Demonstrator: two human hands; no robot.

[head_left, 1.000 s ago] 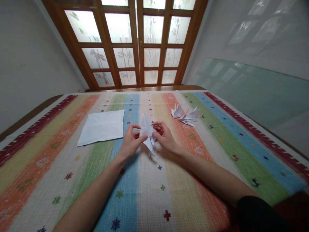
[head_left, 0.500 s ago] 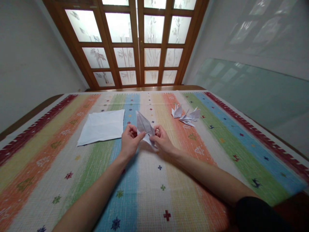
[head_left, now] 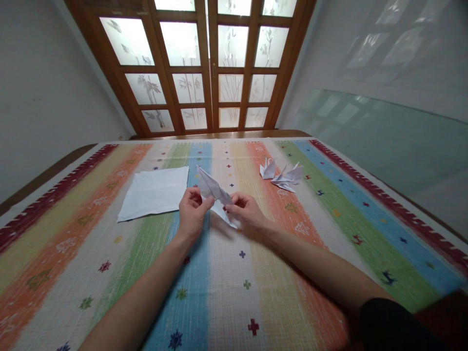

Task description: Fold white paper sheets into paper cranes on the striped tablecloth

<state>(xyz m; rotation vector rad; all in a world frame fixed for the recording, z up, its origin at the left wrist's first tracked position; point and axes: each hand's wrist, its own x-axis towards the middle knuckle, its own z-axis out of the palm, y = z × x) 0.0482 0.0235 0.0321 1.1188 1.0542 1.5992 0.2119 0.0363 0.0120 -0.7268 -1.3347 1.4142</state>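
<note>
A partly folded white sheet of paper [head_left: 213, 187] is held up between my two hands, just above the tablecloth. It has a long pointed flap leaning up and to the left, and a lower flap hanging toward me. My left hand [head_left: 193, 209] pinches its left side, thumb on the near face. On the right side, my right hand [head_left: 244, 208] grips the edge with thumb and curled fingers. Parts of the folds are hidden behind the fingers.
White square paper [head_left: 157, 191] lies flat to the left of my hands. Several folded paper cranes [head_left: 287, 177] sit together at the back right. A striped tablecloth [head_left: 234, 302] covers the table. Beyond it stand wooden doors [head_left: 211, 97] with glass panes.
The folded paper has tilted and opened out, its point swinging left and its lower flap spreading toward the right. My left hand has shifted slightly left.
</note>
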